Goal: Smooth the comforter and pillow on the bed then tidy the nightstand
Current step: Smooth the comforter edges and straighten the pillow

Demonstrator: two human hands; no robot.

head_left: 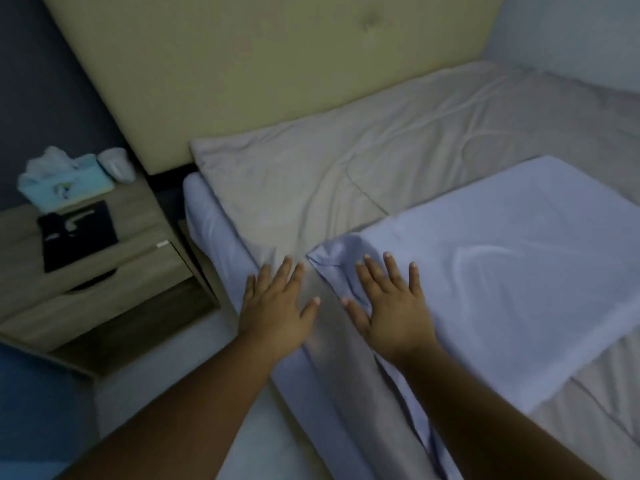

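**Grip:** both hands lie flat with fingers straight and spread, holding nothing. The left hand (pixel 277 306) presses palm-down on the beige comforter (pixel 311 188) at the bed's near edge. The right hand (pixel 391 306), just beside it, rests on the crumpled near corner of the pale pillow (pixel 502 271).

**Step in hand (judged):** smoothing the bedding — the nightstand is not yet reached.

**Pillow:** runs away to the right of and beyond the right hand. Most of its face is flat, and it is bunched only under and just ahead of the fingers.

**Comforter:** lies under the left palm and runs ahead of both hands, with creases ahead of the left fingertips.

**Next move (judged):** calls for a flat sweep outward from the wrinkled corner, with palms kept down and light, even pressure. The folded-over flap may need a pinch to straighten it.

**Nightstand** (pixel 138 206)**:** stands well to the left of the left hand. It bears a tissue box (pixel 65 185), a cup (pixel 116 164) and a dark flat item (pixel 79 233) — I cannot tell what kind.
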